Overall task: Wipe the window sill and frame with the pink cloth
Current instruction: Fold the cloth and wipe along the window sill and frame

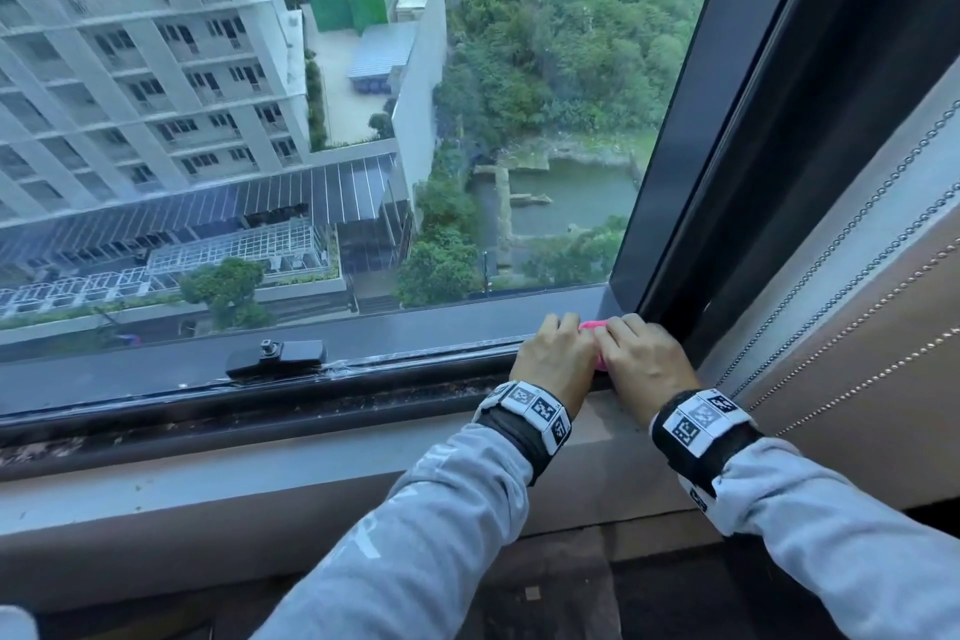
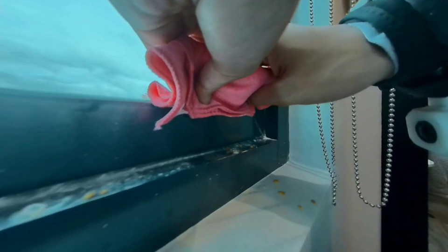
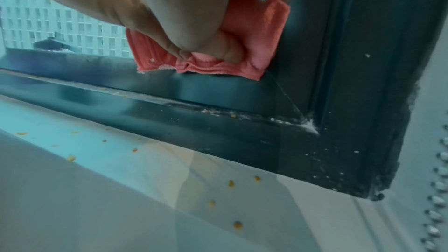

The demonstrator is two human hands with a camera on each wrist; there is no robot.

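A crumpled pink cloth (image 1: 592, 326) is pressed against the dark window frame (image 1: 415, 327) at its lower right corner. Both hands grip it side by side. My left hand (image 1: 557, 346) holds its left part with curled fingers; in the left wrist view the cloth (image 2: 218, 101) bunches under the thumb. My right hand (image 1: 641, 356) pinches the right part; the right wrist view shows thumb and fingers closed on the cloth (image 3: 257, 45) just above the frame's corner joint. The pale window sill (image 1: 260, 473) lies below the hands.
A black window latch (image 1: 278, 354) sits on the lower frame to the left. The frame's track (image 1: 311, 400) holds dirt. Yellow crumbs (image 3: 231, 183) dot the sill. Bead chains (image 1: 857, 244) and a blind (image 1: 893, 353) hang close on the right.
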